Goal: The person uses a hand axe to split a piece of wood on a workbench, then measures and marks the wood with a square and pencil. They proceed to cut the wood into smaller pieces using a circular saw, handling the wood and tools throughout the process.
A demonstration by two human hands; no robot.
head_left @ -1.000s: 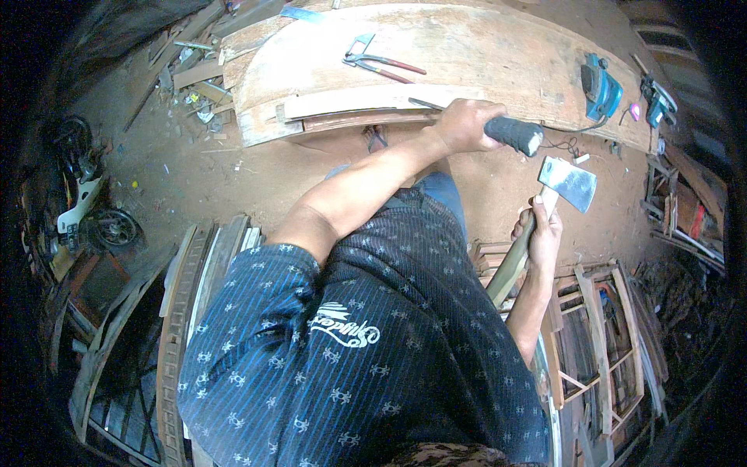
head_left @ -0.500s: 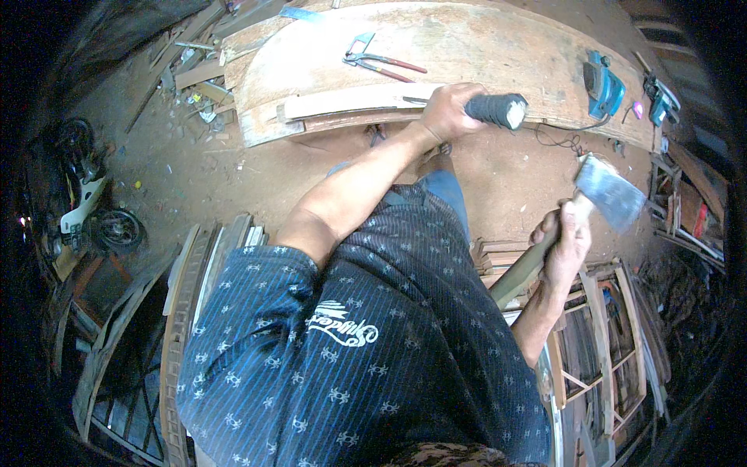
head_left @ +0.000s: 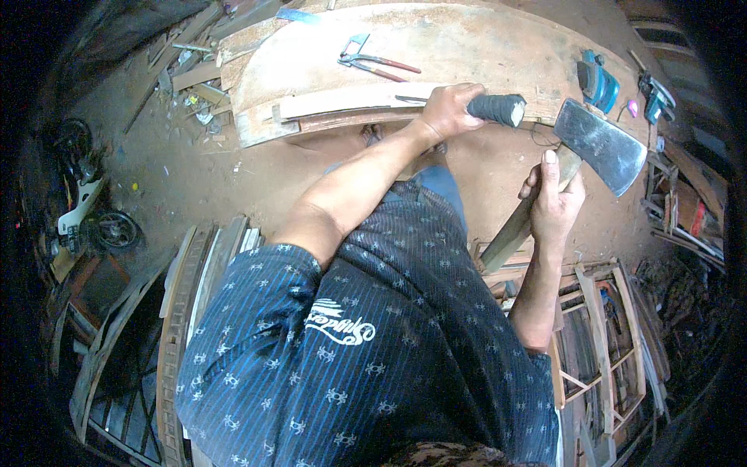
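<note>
My left hand (head_left: 454, 110) is closed round a chisel with a black-wrapped handle (head_left: 495, 110) and a pale, worn end. Its narrow metal blade (head_left: 411, 99) points left over a light wooden piece (head_left: 334, 101) along the bench's near edge; whether the tip touches the wood, I cannot tell. To the right, my right hand (head_left: 554, 198) grips an axe by its wooden handle (head_left: 513, 233), thumb laid along the shaft. The broad steel axe head (head_left: 601, 146) is up beside the chisel's handle end, apart from it.
Red-handled pincers (head_left: 381, 64) and a blue flat strip (head_left: 298, 15) lie on the wooden bench (head_left: 482, 47). Blue power tools (head_left: 597, 84) sit at its right. Scrap wood (head_left: 198, 75) is piled left, a motorbike (head_left: 82, 204) stands farther left, and wooden frames (head_left: 611, 350) lean behind right.
The axe has risen toward the bench and the chisel's handle end, its head no longer blurred. My right thumb now lies along the shaft. My left hand stays on the chisel.
</note>
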